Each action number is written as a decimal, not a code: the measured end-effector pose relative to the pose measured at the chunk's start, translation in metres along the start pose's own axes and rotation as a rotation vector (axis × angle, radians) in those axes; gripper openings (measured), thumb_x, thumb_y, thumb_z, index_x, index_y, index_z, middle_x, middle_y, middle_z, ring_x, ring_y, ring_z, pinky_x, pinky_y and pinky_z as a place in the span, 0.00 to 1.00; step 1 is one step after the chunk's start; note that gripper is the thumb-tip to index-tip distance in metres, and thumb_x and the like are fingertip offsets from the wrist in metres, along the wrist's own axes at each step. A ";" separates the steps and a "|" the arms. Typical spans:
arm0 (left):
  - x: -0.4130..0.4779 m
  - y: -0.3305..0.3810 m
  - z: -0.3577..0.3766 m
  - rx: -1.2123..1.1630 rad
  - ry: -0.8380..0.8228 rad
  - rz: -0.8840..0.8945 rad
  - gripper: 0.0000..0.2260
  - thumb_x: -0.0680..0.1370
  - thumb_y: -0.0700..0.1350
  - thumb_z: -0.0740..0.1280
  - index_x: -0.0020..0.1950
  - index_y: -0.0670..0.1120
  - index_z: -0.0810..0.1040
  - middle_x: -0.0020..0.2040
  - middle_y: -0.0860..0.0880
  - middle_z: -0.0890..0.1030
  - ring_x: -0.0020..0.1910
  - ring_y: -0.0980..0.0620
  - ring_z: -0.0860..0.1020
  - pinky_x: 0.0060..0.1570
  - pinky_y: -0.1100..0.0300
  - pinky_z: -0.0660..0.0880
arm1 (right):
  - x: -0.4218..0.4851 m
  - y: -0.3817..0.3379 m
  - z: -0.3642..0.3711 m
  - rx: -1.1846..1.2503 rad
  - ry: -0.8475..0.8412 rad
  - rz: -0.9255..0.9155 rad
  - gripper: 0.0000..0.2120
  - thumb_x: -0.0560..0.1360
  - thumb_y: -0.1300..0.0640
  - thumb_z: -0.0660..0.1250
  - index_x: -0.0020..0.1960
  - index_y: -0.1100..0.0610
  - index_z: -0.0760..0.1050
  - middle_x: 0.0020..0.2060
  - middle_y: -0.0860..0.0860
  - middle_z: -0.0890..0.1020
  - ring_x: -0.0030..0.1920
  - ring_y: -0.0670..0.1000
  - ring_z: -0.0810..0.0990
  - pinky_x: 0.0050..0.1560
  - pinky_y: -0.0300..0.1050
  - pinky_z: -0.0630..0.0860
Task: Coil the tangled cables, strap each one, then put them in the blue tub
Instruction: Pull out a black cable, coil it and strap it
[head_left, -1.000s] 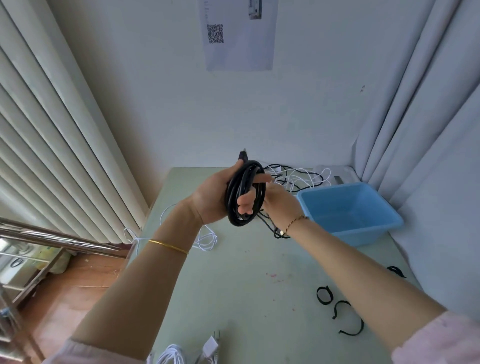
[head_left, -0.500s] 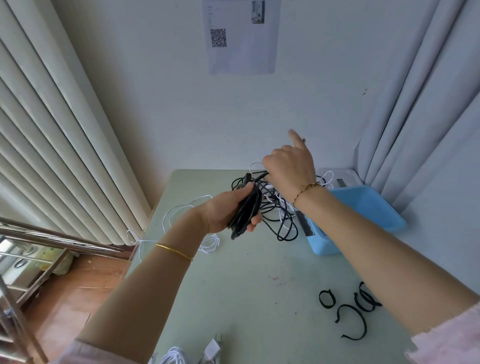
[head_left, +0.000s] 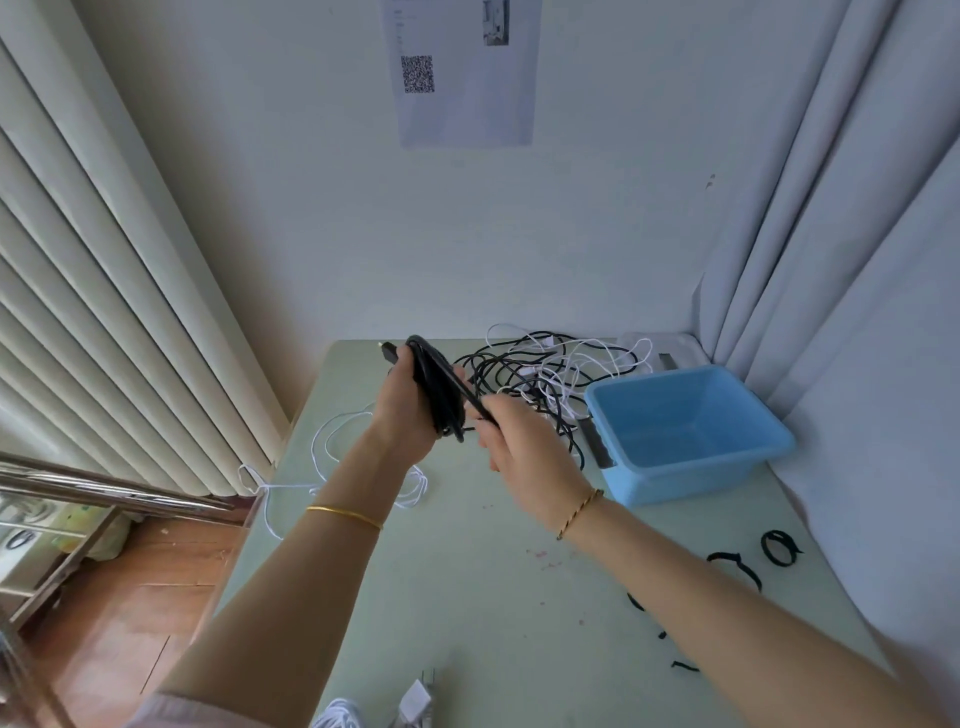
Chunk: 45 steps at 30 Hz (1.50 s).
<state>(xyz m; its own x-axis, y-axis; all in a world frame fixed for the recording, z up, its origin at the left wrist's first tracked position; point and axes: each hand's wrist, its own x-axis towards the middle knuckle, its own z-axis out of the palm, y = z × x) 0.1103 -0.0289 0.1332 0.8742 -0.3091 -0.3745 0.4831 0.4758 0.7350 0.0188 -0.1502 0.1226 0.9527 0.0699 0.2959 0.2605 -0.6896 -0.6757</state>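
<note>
Green table (head_left: 467, 597) w/ blue tub (head_left: 685, 480), btwn curtains (head_left: 130, 312).

Black coil (head_left: 434, 387), black and white tangled cables (head_left: 540, 374), blue tub (head_left: 691, 462), pale green table (head_left: 467, 597), black straps (head_left: 779, 546).

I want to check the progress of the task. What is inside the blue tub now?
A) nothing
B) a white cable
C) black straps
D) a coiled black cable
A: the blue tub shows only its bare floor and walls; the black coil is held in the left hand above the table.
</note>
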 end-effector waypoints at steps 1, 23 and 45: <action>-0.002 0.002 0.000 -0.024 -0.030 0.013 0.22 0.82 0.59 0.49 0.47 0.42 0.71 0.36 0.46 0.76 0.35 0.48 0.76 0.43 0.57 0.71 | -0.005 0.006 0.005 -0.036 -0.010 -0.025 0.10 0.81 0.60 0.55 0.55 0.63 0.71 0.40 0.48 0.74 0.37 0.49 0.75 0.42 0.49 0.74; -0.023 0.005 0.007 0.086 -0.545 -0.062 0.18 0.72 0.52 0.61 0.45 0.39 0.81 0.18 0.54 0.64 0.17 0.56 0.63 0.27 0.62 0.69 | -0.007 0.029 0.001 0.832 0.066 0.393 0.14 0.79 0.65 0.54 0.59 0.59 0.75 0.51 0.59 0.81 0.52 0.56 0.81 0.46 0.49 0.81; -0.033 -0.022 0.013 0.319 -0.278 -0.187 0.15 0.70 0.42 0.69 0.55 0.41 0.76 0.47 0.42 0.77 0.51 0.41 0.78 0.54 0.49 0.74 | -0.016 0.058 -0.038 0.590 0.173 0.343 0.22 0.68 0.63 0.67 0.60 0.49 0.71 0.58 0.56 0.77 0.56 0.55 0.78 0.61 0.51 0.74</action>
<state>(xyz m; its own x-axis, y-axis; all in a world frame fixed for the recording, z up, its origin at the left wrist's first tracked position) 0.0702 -0.0402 0.1370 0.7060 -0.5952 -0.3839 0.5543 0.1269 0.8226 0.0126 -0.2189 0.1044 0.9703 -0.2312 0.0710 0.0384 -0.1428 -0.9890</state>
